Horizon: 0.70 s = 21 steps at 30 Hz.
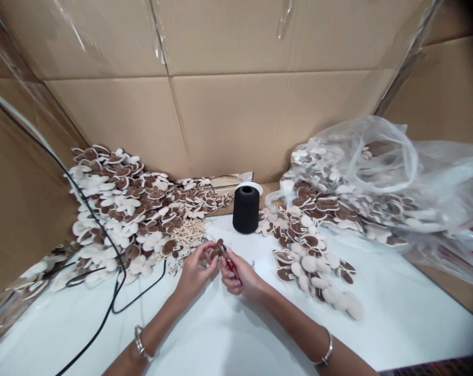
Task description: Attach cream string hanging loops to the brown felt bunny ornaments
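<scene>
Over the white table, my left hand (196,272) pinches a small brown fabric piece (219,243) between thumb and fingers. It looks like the brown and cream rabbit-shaped patches lying about, though fingers partly cover it. Red-handled pliers (232,266) are gripped in my right hand (242,274), their jaws against or very close to the piece; I cannot tell whether they bite on it. Just left of my hands lies a heap of cream cord loops (189,231). Small metal-looking bits (175,266) are scattered below the loops.
A big pile of patches (122,209) rises at left, with a black cable (114,250) before it. A black thread cone (245,210) stands ahead. More patches (310,266) lie right, beside a see-through plastic bag (377,167). Cardboard walls (283,120) enclose the table (236,339).
</scene>
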{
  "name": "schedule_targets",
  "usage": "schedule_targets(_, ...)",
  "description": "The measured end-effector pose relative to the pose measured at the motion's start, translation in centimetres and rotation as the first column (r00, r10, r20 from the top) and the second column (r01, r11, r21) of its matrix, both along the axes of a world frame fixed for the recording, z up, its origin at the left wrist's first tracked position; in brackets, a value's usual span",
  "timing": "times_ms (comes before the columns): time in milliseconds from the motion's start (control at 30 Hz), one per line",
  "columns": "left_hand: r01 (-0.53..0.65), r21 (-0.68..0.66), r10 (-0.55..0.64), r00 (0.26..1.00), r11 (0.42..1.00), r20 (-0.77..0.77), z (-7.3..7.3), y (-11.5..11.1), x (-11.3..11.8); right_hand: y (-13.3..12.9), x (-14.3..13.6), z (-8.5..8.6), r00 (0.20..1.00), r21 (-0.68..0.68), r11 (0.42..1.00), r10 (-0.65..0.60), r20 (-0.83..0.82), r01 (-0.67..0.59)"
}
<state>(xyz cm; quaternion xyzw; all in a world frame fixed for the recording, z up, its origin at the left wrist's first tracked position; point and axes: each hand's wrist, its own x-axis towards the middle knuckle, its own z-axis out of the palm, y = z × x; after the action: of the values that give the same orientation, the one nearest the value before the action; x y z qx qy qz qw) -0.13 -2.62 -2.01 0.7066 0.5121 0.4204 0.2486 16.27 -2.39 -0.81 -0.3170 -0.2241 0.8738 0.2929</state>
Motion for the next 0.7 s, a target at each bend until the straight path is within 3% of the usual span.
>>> schedule_targets(133,0.014,-0.007,-0.014,0.999,1.000,0.030,-0.10,-0.15,0.32,0.23,0.63,0.18,0.998,0.026,0.999,-0.030,-0.048,0.031)
schedule_targets(400,-0.075,-0.028,0.078,0.984,0.997,0.163,-0.90,0.79,-0.41,0.05,0.08,-0.07,0.999,0.016,1.000,-0.027,0.047,0.026)
schedule_targets(500,-0.054,-0.039,0.060,0.983,0.998,0.171,-0.78,0.68,-0.28,0.09,0.03,-0.08,0.982,0.100,0.981,-0.174,0.075,0.166)
schedule_targets(600,-0.027,-0.049,0.035,0.984,0.998,0.177,-0.55,0.40,-0.04,0.17,0.17,-0.11,0.929,0.208,0.922,-0.354,0.111,0.327)
schedule_targets(700,0.001,-0.073,0.013,0.981,0.997,0.193,-0.37,0.21,0.11,0.19,0.25,-0.33,0.926,0.273,0.914,-0.348,0.143,0.301)
